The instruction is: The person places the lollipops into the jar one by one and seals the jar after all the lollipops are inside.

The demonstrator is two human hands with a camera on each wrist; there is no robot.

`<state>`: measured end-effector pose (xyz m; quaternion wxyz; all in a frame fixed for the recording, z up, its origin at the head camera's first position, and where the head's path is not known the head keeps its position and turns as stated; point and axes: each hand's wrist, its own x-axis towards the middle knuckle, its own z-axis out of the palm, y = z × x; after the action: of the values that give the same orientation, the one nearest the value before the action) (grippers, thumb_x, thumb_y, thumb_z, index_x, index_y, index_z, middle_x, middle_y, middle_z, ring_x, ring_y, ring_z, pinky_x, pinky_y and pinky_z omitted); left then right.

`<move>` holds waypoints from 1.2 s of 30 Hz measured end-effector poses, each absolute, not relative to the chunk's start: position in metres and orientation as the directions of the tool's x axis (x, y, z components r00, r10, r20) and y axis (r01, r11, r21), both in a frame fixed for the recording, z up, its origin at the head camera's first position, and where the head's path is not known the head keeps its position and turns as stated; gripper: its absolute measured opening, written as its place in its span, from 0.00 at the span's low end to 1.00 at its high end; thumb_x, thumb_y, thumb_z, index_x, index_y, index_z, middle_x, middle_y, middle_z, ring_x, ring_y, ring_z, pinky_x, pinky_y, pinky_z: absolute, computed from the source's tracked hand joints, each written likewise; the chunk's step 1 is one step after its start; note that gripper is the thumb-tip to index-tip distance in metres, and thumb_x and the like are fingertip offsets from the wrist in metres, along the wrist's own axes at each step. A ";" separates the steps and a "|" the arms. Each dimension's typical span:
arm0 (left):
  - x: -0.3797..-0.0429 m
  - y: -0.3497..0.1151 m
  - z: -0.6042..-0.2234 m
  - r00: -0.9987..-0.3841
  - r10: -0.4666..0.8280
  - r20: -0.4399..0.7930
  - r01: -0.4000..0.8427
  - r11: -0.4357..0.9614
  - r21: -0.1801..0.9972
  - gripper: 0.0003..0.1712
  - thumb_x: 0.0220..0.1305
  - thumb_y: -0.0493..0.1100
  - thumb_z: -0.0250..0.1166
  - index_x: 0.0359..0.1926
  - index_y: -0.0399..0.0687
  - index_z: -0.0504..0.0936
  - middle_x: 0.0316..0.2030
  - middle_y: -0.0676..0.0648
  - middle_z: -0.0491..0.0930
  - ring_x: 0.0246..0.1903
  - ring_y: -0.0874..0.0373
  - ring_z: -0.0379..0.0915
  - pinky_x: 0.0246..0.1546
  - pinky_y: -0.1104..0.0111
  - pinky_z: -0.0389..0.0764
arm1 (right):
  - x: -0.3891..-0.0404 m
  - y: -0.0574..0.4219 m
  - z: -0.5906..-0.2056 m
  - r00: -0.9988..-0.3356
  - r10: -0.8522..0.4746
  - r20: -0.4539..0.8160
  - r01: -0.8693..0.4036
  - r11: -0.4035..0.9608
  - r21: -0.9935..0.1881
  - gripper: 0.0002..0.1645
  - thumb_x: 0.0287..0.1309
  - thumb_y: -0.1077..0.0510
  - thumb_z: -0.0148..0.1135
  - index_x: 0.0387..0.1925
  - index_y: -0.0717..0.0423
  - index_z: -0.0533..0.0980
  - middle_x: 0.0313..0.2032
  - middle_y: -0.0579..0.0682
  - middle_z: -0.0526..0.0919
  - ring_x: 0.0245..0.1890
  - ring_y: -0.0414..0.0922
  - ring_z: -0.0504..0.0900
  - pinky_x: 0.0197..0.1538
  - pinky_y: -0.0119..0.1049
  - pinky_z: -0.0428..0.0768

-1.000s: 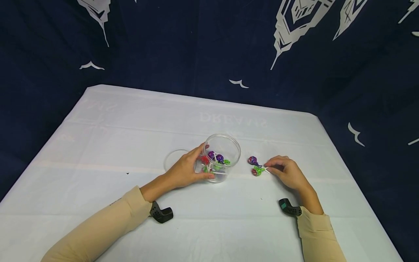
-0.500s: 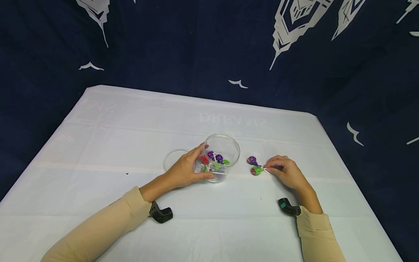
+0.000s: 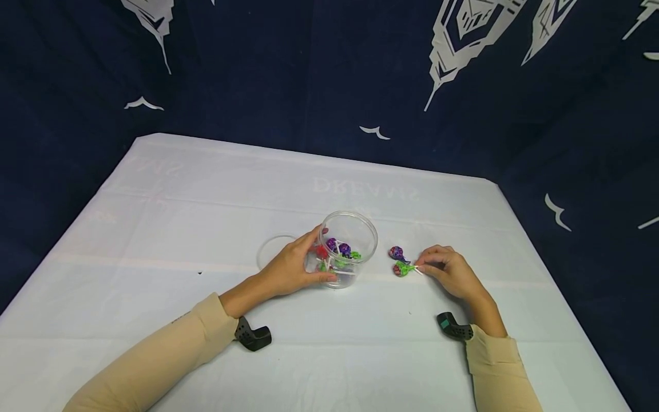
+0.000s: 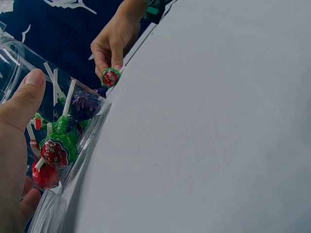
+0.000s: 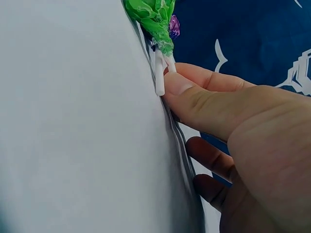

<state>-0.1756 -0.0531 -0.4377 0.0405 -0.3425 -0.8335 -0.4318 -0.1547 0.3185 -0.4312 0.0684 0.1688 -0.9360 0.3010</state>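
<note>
My left hand [image 3: 290,266] grips a clear plastic jar [image 3: 350,229] from its left side, thumb in front. The jar stands lidless and upright on the table. Several wrapped lollipops lie inside, among them a purple one [image 4: 85,105], a green-and-red one [image 4: 54,153] and a red one [image 4: 45,175]. To the right of the jar, my right hand [image 3: 453,273] pinches the white stick of a green-wrapped lollipop [image 3: 401,268] between thumb and forefinger. A purple lollipop [image 3: 396,253] lies just behind it. In the right wrist view, a second white stick [image 5: 159,73] shows beside the thumb.
A clear round lid [image 3: 268,243] lies left of the jar, partly hidden by the left hand. A white cloth [image 3: 334,355] covers the table. Behind the table hangs a dark blue curtain [image 3: 257,68] with white prints. A small dark speck [image 3: 199,273] shows at left.
The green-wrapped lollipop and its stick have shifted very slightly left at the right fingertips. The left hand and the jar have stayed put.
</note>
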 end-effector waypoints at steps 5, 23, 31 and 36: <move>-0.175 -0.053 -0.436 -0.769 0.535 0.349 0.596 0.405 0.693 0.60 0.44 0.67 0.67 0.71 0.47 0.48 0.61 0.44 0.65 0.59 0.55 0.62 0.59 0.63 0.64 | -0.154 0.318 -0.430 -0.928 -0.284 0.241 -0.371 0.756 -0.540 0.06 0.47 0.67 0.66 0.27 0.53 0.82 0.36 0.48 0.80 0.43 0.46 0.69 0.46 0.40 0.65; -0.175 -0.054 -0.436 -0.768 0.537 0.348 0.596 0.402 0.695 0.60 0.44 0.67 0.67 0.71 0.48 0.47 0.62 0.45 0.64 0.59 0.55 0.62 0.59 0.63 0.64 | -0.154 0.317 -0.429 -0.947 -0.213 0.239 -0.316 0.740 -0.594 0.02 0.54 0.62 0.63 0.31 0.56 0.81 0.32 0.48 0.81 0.31 0.40 0.70 0.31 0.27 0.67; -0.174 -0.053 -0.437 -0.775 0.533 0.341 0.589 0.413 0.694 0.61 0.43 0.68 0.67 0.71 0.49 0.47 0.62 0.44 0.64 0.59 0.55 0.61 0.59 0.62 0.64 | -0.153 0.315 -0.426 -0.967 -0.154 0.204 -0.249 0.748 -0.615 0.06 0.58 0.58 0.60 0.33 0.57 0.79 0.32 0.50 0.81 0.29 0.42 0.71 0.30 0.27 0.70; -0.174 -0.053 -0.437 -0.774 0.533 0.343 0.592 0.416 0.690 0.61 0.43 0.68 0.66 0.71 0.48 0.47 0.62 0.44 0.64 0.59 0.54 0.62 0.58 0.61 0.65 | -0.152 0.313 -0.423 -0.969 -0.132 0.211 -0.237 0.750 -0.618 0.06 0.58 0.58 0.60 0.32 0.57 0.79 0.32 0.50 0.81 0.29 0.43 0.71 0.29 0.27 0.70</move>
<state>-0.1744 -0.0534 -0.4366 0.0351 -0.3345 -0.8405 -0.4246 -0.1517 0.3126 -0.4232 0.0771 0.0990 -0.9322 0.3396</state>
